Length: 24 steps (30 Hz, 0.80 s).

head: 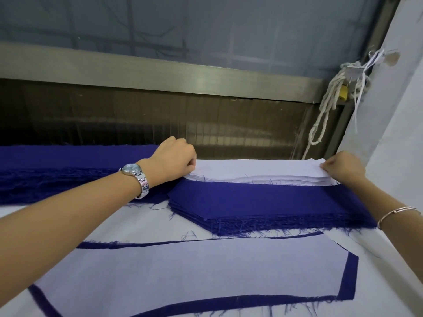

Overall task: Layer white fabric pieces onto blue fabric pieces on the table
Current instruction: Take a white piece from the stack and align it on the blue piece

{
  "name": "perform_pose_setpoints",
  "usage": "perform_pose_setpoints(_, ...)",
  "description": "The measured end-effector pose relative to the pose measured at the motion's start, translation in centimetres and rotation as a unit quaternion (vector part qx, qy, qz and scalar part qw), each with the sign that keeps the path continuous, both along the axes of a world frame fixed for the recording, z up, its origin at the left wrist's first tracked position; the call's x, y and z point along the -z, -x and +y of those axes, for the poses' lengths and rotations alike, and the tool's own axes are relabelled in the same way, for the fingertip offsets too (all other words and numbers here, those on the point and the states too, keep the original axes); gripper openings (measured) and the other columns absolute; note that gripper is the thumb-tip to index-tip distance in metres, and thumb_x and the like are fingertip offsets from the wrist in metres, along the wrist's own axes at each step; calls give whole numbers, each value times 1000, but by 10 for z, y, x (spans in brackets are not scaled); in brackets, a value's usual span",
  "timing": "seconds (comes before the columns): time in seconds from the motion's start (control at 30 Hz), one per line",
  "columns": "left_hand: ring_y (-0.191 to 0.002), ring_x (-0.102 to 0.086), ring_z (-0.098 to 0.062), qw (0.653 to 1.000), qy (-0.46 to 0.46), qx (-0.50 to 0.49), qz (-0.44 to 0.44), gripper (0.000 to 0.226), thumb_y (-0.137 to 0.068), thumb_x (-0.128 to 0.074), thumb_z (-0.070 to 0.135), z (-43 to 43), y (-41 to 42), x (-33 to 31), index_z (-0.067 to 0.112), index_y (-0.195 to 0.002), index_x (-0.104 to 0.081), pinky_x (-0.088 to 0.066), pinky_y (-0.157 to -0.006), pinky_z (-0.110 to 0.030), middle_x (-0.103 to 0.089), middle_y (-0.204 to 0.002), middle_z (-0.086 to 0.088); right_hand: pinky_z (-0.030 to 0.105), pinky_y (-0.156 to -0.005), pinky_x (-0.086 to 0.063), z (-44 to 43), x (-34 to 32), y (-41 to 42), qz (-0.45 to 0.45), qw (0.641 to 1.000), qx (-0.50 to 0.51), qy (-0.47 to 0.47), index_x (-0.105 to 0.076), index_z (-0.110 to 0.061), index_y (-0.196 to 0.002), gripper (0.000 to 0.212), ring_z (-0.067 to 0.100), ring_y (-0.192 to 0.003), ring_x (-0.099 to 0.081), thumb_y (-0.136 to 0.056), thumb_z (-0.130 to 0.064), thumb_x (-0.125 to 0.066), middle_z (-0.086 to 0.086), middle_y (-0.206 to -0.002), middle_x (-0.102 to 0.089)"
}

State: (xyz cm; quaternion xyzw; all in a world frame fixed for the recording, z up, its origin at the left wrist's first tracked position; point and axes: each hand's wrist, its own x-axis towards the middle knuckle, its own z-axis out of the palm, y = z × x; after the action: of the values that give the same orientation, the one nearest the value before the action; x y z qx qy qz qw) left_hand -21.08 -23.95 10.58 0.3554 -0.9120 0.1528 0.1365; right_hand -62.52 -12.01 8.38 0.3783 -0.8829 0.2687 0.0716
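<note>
A stack of white fabric pieces [256, 171] lies at the far side of the table. My left hand [176, 157], fingers curled, pinches the top white piece at its left end. My right hand [341, 167] pinches the same piece at its right end, lifting that edge slightly. In front of the white stack sits a stack of blue fabric pieces [263, 202] with frayed edges. Nearer to me a blue piece [350, 277] lies flat with a white piece [183, 275] laid over it, blue showing only along the borders.
A second pile of blue fabric [57, 170] fills the far left. The table is covered in white cloth [142, 223]. Behind it run a metal rail [160, 74] and a dark panel. A knotted white rope [325, 110] hangs at the right by a wall.
</note>
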Motion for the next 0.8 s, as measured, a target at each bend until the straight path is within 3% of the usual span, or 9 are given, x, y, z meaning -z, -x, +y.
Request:
perform_pose_setpoints(0.13, -96, -60, -15, 1000, 1, -6, -2, 21, -96, -59, 30, -1, 3, -1, 21, -98, -77, -34, -85, -27, -72, -97, 4, 33, -67, -43, -1, -3, -4, 18, 1000, 4, 5, -67, -2, -64, 30, 34, -69, -54, -92, -10, -59, 23, -81, -67)
perform_pose_setpoints(0.23, -97, -61, -15, 1000, -5, -14, -3, 23, -96, -60, 40, -2, 4, -3, 24, -100, -76, -29, -83, -27, -73, -98, 6, 34, -73, -44, -2, -4, -5, 22, 999, -32, 13, -68, -8, -78, 12, 34, -84, -58, -90, -12, -66, 14, -87, -66)
perform_pose_setpoints(0.33, -96, -62, -15, 1000, -13, -25, 4, 28, -94, -60, 47, -5, 4, -6, 25, -98, -76, -34, -87, -29, -73, -95, 6, 32, -74, -41, -4, -2, -6, -18, 996, -75, 54, -64, -6, -88, 3, 28, -86, -55, -88, -3, -66, 16, -93, -65)
perform_pose_setpoints(0.47, -94, -63, -13, 999, -36, -30, 26, 26, -92, -64, 46, -9, 4, -6, 24, -98, -75, -40, -95, -34, -73, -95, 7, 33, -75, -40, 0, -2, -4, -80, 986, -87, 118, -56, -3, -109, 27, 31, -91, -55, -86, 9, -65, 19, -101, -59)
perform_pose_setpoints(0.6, -99, -60, -12, 997, -58, -14, 51, 26, -89, -69, 41, -14, 4, -5, 23, -108, -72, -39, -91, -31, -71, -101, 7, 29, -64, -41, 7, -9, -3, -95, 977, -159, 103, -54, -10, -137, 56, 28, -76, -50, -87, 17, -53, 16, -83, -56)
perform_pose_setpoints(0.7, -111, -54, -15, 996, -77, -7, 43, 37, -89, -70, 37, -17, 7, -6, 23, -124, -64, -38, -96, -34, -68, -113, 7, 29, -64, -37, 11, -10, -1, -80, 972, -206, 75, -66, -10, -122, 41, 26, -75, -45, -93, 12, -48, 11, -76, -51)
perform_pose_setpoints(0.8, -121, -49, -18, 995, -97, -9, 21, 47, -90, -70, 33, -20, 11, -6, 23, -134, -58, -36, -100, -36, -63, -126, 5, 24, -63, -37, 17, -7, 1, -73, 965, -236, 92, -69, -8, -100, 14, 20, -72, -45, -98, -2, -57, 4, -73, -53)
